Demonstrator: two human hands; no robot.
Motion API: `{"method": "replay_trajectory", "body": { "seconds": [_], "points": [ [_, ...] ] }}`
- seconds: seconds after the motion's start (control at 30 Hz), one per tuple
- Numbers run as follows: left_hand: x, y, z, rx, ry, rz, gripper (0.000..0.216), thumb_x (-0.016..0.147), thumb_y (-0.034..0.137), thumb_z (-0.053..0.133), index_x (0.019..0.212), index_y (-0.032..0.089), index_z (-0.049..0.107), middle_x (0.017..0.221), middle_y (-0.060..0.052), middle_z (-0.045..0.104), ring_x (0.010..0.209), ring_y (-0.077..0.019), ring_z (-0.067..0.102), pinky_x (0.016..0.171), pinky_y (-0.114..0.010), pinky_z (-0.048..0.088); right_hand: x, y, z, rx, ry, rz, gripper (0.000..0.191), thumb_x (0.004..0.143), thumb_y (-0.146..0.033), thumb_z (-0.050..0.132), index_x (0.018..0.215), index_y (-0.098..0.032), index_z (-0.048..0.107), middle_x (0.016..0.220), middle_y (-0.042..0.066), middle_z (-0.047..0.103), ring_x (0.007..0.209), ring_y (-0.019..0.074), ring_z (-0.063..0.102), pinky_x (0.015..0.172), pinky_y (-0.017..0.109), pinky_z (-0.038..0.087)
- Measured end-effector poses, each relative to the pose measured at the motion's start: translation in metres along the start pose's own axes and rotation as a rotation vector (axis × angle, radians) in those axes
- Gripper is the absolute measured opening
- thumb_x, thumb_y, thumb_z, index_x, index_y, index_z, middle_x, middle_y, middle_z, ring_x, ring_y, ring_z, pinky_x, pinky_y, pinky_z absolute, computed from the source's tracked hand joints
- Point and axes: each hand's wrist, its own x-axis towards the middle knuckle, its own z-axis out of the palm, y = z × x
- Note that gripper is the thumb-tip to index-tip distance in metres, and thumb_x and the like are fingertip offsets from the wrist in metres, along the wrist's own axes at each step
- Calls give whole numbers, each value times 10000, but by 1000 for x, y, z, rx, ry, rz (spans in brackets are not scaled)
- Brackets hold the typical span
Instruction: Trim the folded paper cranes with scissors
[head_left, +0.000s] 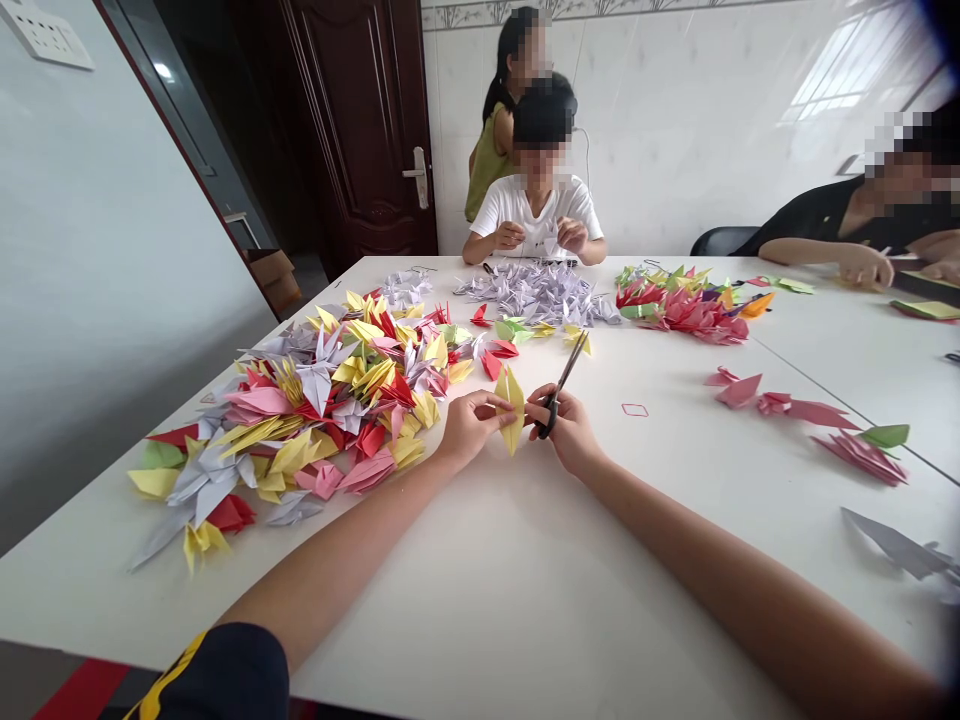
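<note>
Left hand [469, 425] pinching a yellow origami crane [511, 408], right hand [568, 430] clenched around black-handled scissors [556, 395], and colorful paper cranes [300, 420] heaped toward the tabletop's [480, 600] left edge!

**Q:** Report the illumination level and source.

**A:** I saw bright, even indoor light. A window-shaped glare [862, 75] lay on the white tile wall [675, 170], and a small highlight sat on the dark door frame [161, 70] at left.

**Q:** State the shadow condition.

**A:** Shadows were faint and soft on the white table [450, 600], beneath my left hand [471, 428] and my right hand [570, 432].

**Q:** State the image defects.

**A:** A dark, out-of-focus smear [937, 30] filled the top right corner. Wide-angle distortion bowed the table edge and tilted the left wall [112, 250].
</note>
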Motion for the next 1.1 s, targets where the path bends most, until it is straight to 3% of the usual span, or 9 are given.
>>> {"method": "replay_trajectory", "body": {
  "seconds": [0.13,0.27,0.43,0.67,0.87,1.0,1.1],
  "points": [
    [0,-1,3,-87,-1,-34,410,608,389,880,853,166,639,784,-39,713,700,-170,689,684,-285,540,0,2,0,-40,-12,-24,366,660,-404,851,824,-224,577,694,-36,608,628,163,657,495,246,461],
    [-1,0,5,-135,111,-70,533,561,337,907,945,194,567,817,-10,694,717,-163,696,665,-268,547,-1,2,1,-54,1,-50,367,659,-395,861,827,-227,582,669,-41,603,617,150,620,506,248,441],
    [-5,-1,9,-26,173,-90,365,598,389,874,738,157,628,797,-29,688,728,-183,701,659,-273,533,-2,0,5,-61,30,-42,387,642,-401,862,847,-230,581,680,-40,604,624,146,588,512,252,441],
    [-9,1,13,-49,89,-57,416,778,555,706,751,140,728,775,-67,731,790,-210,696,724,-299,552,-7,-3,15,-96,115,-49,415,592,-356,875,807,-241,538,630,-60,565,531,124,510,452,251,425],
    [-7,1,12,-109,-24,-169,477,547,430,914,882,138,739,825,-80,750,758,-218,708,698,-298,532,-7,-3,13,-134,153,-64,400,600,-338,869,746,-242,509,593,-60,551,496,120,497,428,251,410],
    [-2,-4,8,-132,45,-217,423,585,457,886,820,140,734,772,-72,739,738,-210,692,700,-304,517,-7,-6,12,-131,133,-54,418,599,-376,874,798,-236,535,620,-41,600,553,159,605,442,251,420],
    [1,-6,5,-35,126,-134,374,588,442,880,762,148,728,810,-67,737,784,-197,675,736,-296,511,-7,-6,13,-124,109,-46,450,587,-388,883,855,-231,557,662,-29,638,577,172,638,456,254,431]
  ]
}}
